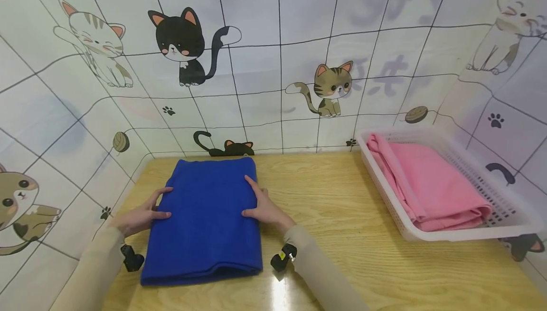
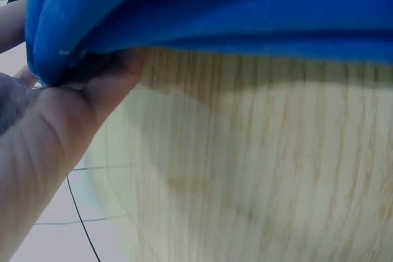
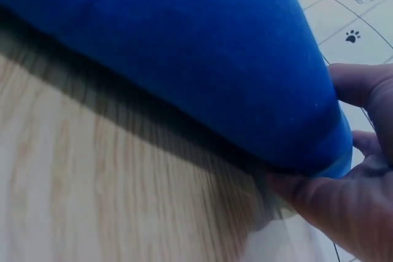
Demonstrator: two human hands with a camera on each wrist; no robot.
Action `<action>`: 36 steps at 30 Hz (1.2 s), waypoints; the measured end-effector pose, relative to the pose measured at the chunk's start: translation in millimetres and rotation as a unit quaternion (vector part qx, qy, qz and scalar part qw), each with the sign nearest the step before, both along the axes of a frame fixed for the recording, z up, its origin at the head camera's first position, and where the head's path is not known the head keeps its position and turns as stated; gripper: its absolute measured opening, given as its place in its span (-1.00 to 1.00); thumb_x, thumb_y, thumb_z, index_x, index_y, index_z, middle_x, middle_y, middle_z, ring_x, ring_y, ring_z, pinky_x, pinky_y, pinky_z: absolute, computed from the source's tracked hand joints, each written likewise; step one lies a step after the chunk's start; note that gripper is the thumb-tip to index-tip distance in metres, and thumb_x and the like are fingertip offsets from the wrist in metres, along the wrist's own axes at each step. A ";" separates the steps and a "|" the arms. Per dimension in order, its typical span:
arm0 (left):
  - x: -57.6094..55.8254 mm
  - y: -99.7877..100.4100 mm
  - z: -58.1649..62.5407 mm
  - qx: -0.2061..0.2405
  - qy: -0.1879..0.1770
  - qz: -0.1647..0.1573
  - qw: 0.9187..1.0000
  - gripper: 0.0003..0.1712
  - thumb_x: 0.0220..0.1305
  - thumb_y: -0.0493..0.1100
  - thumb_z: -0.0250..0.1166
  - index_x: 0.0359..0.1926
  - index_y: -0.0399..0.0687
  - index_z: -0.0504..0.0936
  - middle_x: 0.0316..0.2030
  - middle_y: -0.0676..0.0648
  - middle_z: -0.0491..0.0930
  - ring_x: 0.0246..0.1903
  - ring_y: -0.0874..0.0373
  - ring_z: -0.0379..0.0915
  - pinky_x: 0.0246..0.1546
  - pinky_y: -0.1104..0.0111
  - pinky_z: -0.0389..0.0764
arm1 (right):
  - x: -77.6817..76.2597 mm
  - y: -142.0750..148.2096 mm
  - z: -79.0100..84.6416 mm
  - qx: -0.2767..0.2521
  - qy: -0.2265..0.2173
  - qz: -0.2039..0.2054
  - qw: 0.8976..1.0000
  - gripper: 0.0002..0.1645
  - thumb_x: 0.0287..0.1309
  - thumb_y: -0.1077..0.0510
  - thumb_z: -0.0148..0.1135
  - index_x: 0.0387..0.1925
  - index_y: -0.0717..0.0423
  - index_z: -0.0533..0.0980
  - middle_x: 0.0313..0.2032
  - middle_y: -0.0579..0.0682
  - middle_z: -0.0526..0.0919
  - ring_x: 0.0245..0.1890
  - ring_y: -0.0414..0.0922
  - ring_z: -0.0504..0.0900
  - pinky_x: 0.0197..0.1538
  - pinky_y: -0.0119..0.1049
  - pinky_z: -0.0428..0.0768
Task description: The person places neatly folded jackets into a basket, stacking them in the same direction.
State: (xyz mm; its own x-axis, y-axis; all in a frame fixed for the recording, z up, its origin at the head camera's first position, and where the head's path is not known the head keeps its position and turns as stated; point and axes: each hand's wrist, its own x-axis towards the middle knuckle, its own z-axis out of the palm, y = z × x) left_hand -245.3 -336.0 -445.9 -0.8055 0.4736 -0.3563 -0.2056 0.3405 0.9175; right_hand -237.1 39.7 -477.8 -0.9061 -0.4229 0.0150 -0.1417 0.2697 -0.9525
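A blue towel (image 1: 209, 216), folded into a thick rectangle, lies left of centre on the wooden table. My left hand (image 1: 143, 212) grips its left side, the thumb and a finger reaching over the edge. On the opposite side, my right hand (image 1: 268, 206) holds the right edge with thumb and forefinger spread along it. In the left wrist view the towel's fold (image 2: 55, 29) sits between the thumb and the other fingers. The right wrist view shows the towel's rounded corner (image 3: 319, 145) inside the right hand's grasp. Parts of both hands' fingers are hidden by the cloth.
A white plastic basket (image 1: 389, 202) stands at the right of the wooden table (image 1: 316, 197), with a folded pink towel (image 1: 440, 183) inside. Walls covered in a cat-print sheet (image 1: 260, 73) rise behind and on both sides. Each wrist carries a small black camera (image 1: 131, 258).
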 end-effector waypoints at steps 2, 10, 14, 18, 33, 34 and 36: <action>1.3 1.8 0.6 -0.002 0.001 -0.007 1.000 -0.04 0.36 -0.29 0.18 0.46 0.05 -0.35 0.38 -0.48 -0.42 0.29 -0.50 -0.06 0.15 -0.13 0.33 | -0.3 4.2 -0.4 -0.005 -0.002 0.005 1.000 0.17 0.02 0.30 0.36 0.52 -0.19 -0.09 0.29 0.33 0.02 0.25 0.20 0.17 0.22 0.14 0.25; 4.3 3.7 1.0 0.021 -0.017 -0.023 0.999 -0.03 0.38 -0.32 0.15 0.46 0.17 -0.37 0.39 -0.42 -0.51 0.31 -0.46 -0.09 0.18 -0.07 0.32 | -3.5 21.6 1.0 -0.017 -0.007 0.033 0.999 0.13 0.05 0.34 0.34 0.52 -0.11 -0.06 0.44 0.23 -0.07 0.35 0.24 0.09 0.28 0.14 0.23; 4.2 6.3 1.3 0.027 -0.020 -0.027 0.999 -0.03 0.38 -0.31 0.15 0.45 0.23 -0.36 0.40 -0.38 -0.54 0.32 -0.41 -0.09 0.20 -0.04 0.29 | -3.9 30.3 2.1 -0.027 -0.017 0.040 0.999 0.10 0.07 0.32 0.36 0.52 -0.11 -0.03 0.47 0.17 -0.09 0.33 0.31 0.15 0.24 0.16 0.29; 3.4 10.5 -0.3 0.035 -0.014 -0.022 0.999 -0.04 0.37 -0.31 0.16 0.46 0.25 -0.31 0.41 -0.35 -0.51 0.29 -0.32 0.05 0.18 -0.01 0.33 | -4.5 37.7 1.8 -0.028 -0.020 0.038 0.999 0.09 0.08 0.29 0.37 0.51 -0.10 -0.02 0.46 0.18 -0.05 0.26 0.34 0.23 0.18 0.21 0.32; 6.5 34.0 -1.9 0.045 0.038 -0.014 0.998 -0.07 0.36 -0.30 0.19 0.50 0.13 -0.21 0.41 -0.43 -0.29 0.28 -0.34 0.07 0.11 0.03 0.44 | -8.9 53.5 0.4 -0.027 -0.042 0.007 0.999 -0.05 0.08 0.18 0.41 0.41 -0.10 0.08 0.26 0.25 0.24 0.06 0.13 0.44 0.02 0.00 0.50; 6.8 35.5 -1.4 0.046 0.039 -0.012 0.998 -0.07 0.35 -0.31 0.19 0.50 0.13 -0.21 0.41 -0.42 -0.27 0.28 -0.33 0.08 0.11 0.03 0.44 | -8.9 55.4 0.3 -0.024 -0.037 0.008 0.999 -0.04 0.08 0.19 0.40 0.41 -0.09 0.08 0.26 0.25 0.23 0.05 0.13 0.43 0.01 -0.01 0.51; 7.0 38.4 -1.0 0.048 0.045 -0.012 0.998 -0.07 0.36 -0.30 0.19 0.51 0.11 -0.20 0.39 -0.44 -0.23 0.26 -0.31 0.12 0.09 0.04 0.45 | -9.3 59.6 0.6 -0.021 -0.032 0.013 0.999 -0.04 0.10 0.21 0.39 0.42 -0.08 0.07 0.26 0.25 0.22 0.04 0.14 0.43 -0.01 -0.02 0.52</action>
State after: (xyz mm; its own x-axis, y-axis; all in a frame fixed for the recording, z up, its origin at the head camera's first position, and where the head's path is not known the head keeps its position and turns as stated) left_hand -238.2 -297.6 -446.9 -0.8198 0.5216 -0.2362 -0.1147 0.2547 0.9602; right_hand -246.5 99.3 -477.2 -0.8941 -0.4472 -0.0252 -0.0861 0.2267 -0.9701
